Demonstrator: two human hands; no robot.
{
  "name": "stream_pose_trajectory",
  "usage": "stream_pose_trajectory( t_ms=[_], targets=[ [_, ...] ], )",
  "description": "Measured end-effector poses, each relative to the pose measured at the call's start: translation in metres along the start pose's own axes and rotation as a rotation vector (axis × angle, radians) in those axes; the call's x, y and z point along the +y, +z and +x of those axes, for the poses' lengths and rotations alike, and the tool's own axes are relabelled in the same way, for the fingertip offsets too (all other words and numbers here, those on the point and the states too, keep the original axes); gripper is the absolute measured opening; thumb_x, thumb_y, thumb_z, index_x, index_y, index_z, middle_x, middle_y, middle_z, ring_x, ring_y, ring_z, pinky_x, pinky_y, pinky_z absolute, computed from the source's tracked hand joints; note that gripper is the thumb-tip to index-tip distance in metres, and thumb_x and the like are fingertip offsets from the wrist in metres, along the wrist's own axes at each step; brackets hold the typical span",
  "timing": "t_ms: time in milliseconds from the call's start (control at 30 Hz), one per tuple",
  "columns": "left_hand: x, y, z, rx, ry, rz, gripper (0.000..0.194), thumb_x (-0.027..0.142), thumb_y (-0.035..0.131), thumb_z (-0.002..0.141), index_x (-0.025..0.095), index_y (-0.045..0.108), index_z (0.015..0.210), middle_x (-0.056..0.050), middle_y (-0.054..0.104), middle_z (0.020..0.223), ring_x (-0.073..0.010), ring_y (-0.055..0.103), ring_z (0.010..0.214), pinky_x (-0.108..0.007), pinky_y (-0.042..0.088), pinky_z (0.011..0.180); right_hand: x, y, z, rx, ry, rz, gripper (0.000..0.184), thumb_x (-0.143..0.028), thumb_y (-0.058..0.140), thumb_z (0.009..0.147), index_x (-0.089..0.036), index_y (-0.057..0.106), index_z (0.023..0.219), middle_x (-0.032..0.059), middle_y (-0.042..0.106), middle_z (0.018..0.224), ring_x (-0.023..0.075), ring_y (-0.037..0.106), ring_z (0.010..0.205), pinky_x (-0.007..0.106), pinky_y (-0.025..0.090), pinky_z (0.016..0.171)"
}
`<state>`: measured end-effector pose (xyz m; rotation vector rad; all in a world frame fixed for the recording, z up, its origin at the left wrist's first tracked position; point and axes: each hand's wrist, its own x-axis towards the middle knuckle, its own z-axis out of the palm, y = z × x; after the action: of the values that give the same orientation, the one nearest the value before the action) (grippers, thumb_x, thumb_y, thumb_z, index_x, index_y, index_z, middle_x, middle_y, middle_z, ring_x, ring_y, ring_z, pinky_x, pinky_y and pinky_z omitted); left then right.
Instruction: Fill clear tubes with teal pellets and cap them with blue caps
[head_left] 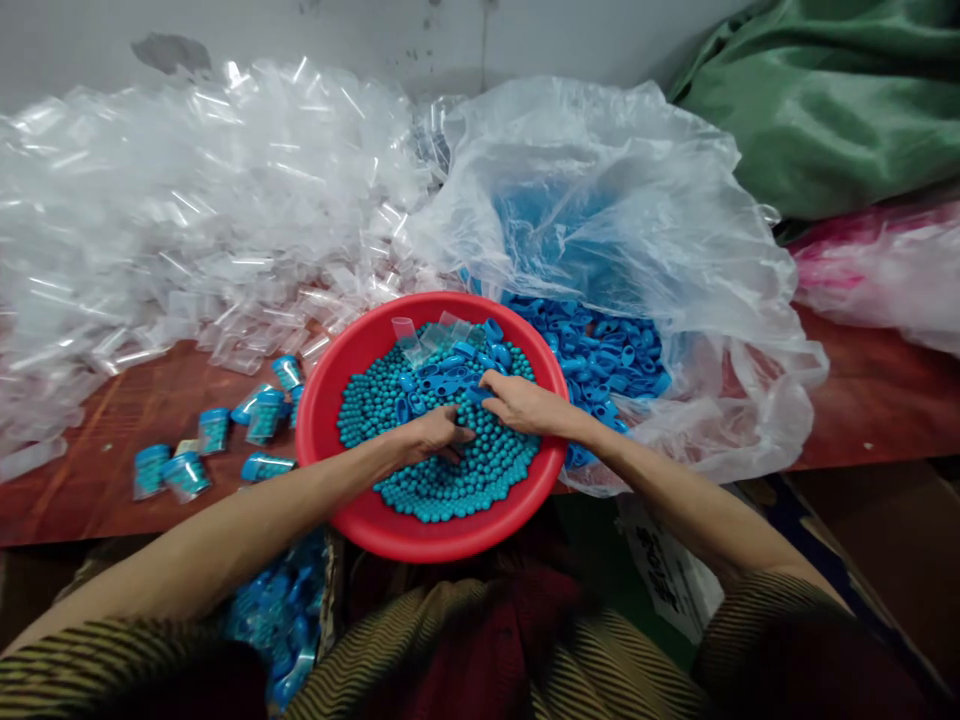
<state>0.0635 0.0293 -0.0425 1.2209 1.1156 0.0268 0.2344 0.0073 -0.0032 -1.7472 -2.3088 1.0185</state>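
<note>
At the centre of the frame, a red basin (311,430) holds turquoise beads (450,505), with a cluster of blue pieces (442,380) and a few clear tubes (405,335) lying on top. The right hand (517,402) has its thumb and fingertips together on 1 small blue piece (478,396) just above the beads. The left hand (442,434) dips into them, fingers slightly apart; whether it holds anything cannot be told.

The basin's lower rim reaches past the front edge of the tabletop (877,400), so a hard push of the wrists there could tip it and spill beads. The blue piece is small and looks smooth; a loose pinch could drop it back among the others. To the left, some filled containers (214,430) lie on their sides close to the left forearm (300,490), and a sweep of that arm could knock them off the edge.
</note>
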Motion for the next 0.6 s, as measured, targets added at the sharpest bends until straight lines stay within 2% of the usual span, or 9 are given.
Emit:
stream_pose_trajectory(
  t_ms=[100,200,333,500,600],
  targets=[
    [0.001,-0.014,-0.008,-0.088,0.054,-0.293,0.028,0.023,0.069,0.064,0.019,0.051,0.085,0.003,0.057,0.069,-0.0103,0.056,0.060,-0.023,0.047,0.056,0.004,-0.004,0.000,0.005,0.019,0.275,0.027,-0.017,0.041,0.088,-0.015,0.045,0.115,0.0024,0.063,0.083,0.0124,0.058,0.062,0.024,0.042,0.061],
    [0.002,-0.023,-0.015,-0.072,0.080,-0.400,0.034,0.024,0.075,0.060,0.018,0.050,0.083,0.002,0.057,0.071,-0.0097,0.055,0.062,-0.021,0.044,0.057,0.006,0.000,0.001,0.018,-0.038,0.374,0.031,-0.016,0.041,0.087,-0.017,0.045,0.117,0.0001,0.062,0.083,0.0107,0.057,0.063,0.024,0.043,0.064],
    [0.002,-0.023,-0.024,-0.032,0.114,-0.455,0.038,0.027,0.078,0.058,0.018,0.051,0.082,0.003,0.056,0.069,-0.0094,0.053,0.060,-0.022,0.041,0.057,0.005,0.007,0.002,0.117,-0.085,0.257,0.021,-0.017,0.048,0.083,-0.015,0.052,0.104,0.0027,0.062,0.087,0.0140,0.057,0.076,0.026,0.043,0.071],
    [-0.001,-0.018,-0.035,0.022,0.163,-0.487,0.035,0.028,0.079,0.059,0.017,0.053,0.079,0.005,0.055,0.066,-0.0072,0.050,0.059,-0.020,0.038,0.058,-0.008,0.016,-0.006,0.277,-0.123,0.070,0.034,-0.014,0.048,0.085,-0.016,0.048,0.119,0.0100,0.062,0.109,0.0202,0.057,0.101,0.032,0.042,0.085],
    [-0.003,-0.013,-0.039,0.070,0.213,-0.547,0.036,0.029,0.079,0.059,0.017,0.052,0.079,0.005,0.057,0.067,-0.0073,0.054,0.061,-0.020,0.041,0.061,-0.018,0.021,-0.013,0.291,-0.183,-0.039,0.031,-0.009,0.039,0.087,-0.014,0.052,0.115,0.0122,0.062,0.107,0.0210,0.058,0.100,0.032,0.043,0.083]
  ],
)
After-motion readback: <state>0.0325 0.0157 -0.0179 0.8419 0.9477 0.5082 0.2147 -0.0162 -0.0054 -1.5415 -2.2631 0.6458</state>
